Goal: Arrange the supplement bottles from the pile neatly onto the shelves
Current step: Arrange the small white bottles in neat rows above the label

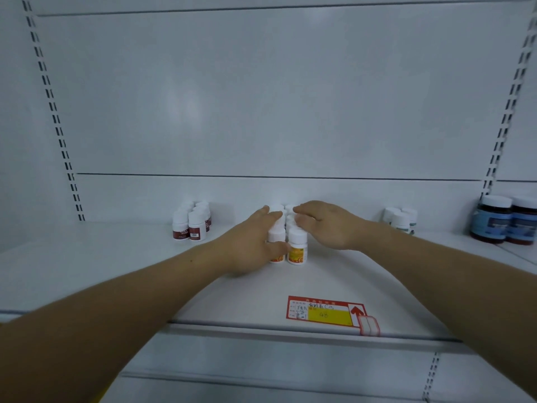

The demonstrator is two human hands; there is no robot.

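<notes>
On the white shelf [87,257], a double row of small white bottles with orange labels [297,248] runs from near the middle back toward the rear panel [261,97]. The left hand [250,242] lies flat along the left side of the row, fingers stretched toward the back and the thumb across the front of the nearest left bottle, pressing rather than gripping. The right hand [328,225] rests against the right side of the row with its fingers bent over the caps further back; it wraps around no single bottle. To the left, well apart, stands a cluster of white bottles with dark red labels [191,225]. To the right stand a few white bottles with green labels [401,221], and further right two dark jars with blue labels [505,219]. A red and yellow price tag [325,311] lies on the shelf near its front edge.
</notes>
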